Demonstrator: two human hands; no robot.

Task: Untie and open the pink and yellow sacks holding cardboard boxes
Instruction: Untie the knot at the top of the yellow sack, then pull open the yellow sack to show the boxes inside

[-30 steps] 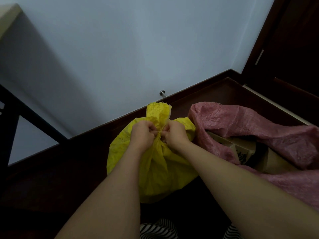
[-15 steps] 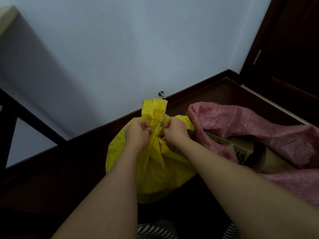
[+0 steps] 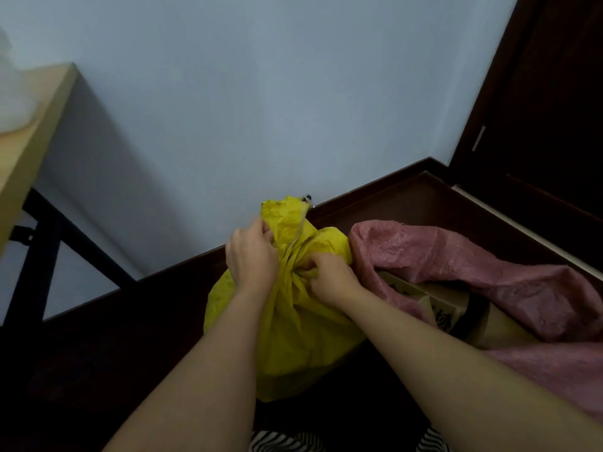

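A yellow sack [image 3: 293,337] stands on the dark floor against the wall, its neck gathered into a bunch. My left hand [image 3: 251,256] grips the left side of that neck, just below the loose top flap. My right hand [image 3: 329,278] pinches the bunched fabric on the right of the neck. A thin pale string [image 3: 298,231] runs up the flap between my hands. To the right lies a pink sack [image 3: 473,265], its mouth open, with a cardboard box [image 3: 440,305] showing inside.
A pale blue wall with a dark skirting board [image 3: 375,187] rises behind the sacks. A dark wooden door [image 3: 548,109] closes the right side. A light wooden tabletop [image 3: 29,132] on black legs stands at the left. Striped fabric [image 3: 287,442] shows at the bottom edge.
My left hand has shifted up and to the left along the neck. My right hand has dropped lower on the bunched fabric, and a pale string now shows on the flap.
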